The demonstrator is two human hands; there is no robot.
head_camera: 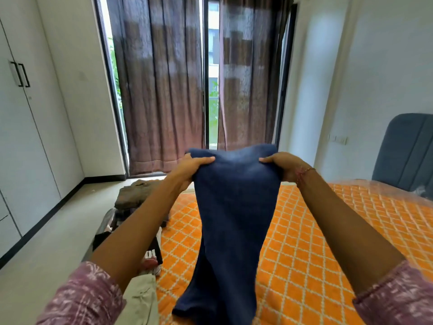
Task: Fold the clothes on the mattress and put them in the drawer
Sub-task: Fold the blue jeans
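Left hand point(191, 168): clenched on blue garment point(232, 221) top corner.
Right hand point(284, 166): clenched likewise.
Mattress point(316, 242): beneath garment; clothes pile point(131, 207) at its left edge.

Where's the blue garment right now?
In the head view the blue garment hangs centre frame, held up by its top edge between the left hand and right hand, its lower end reaching the orange mattress.
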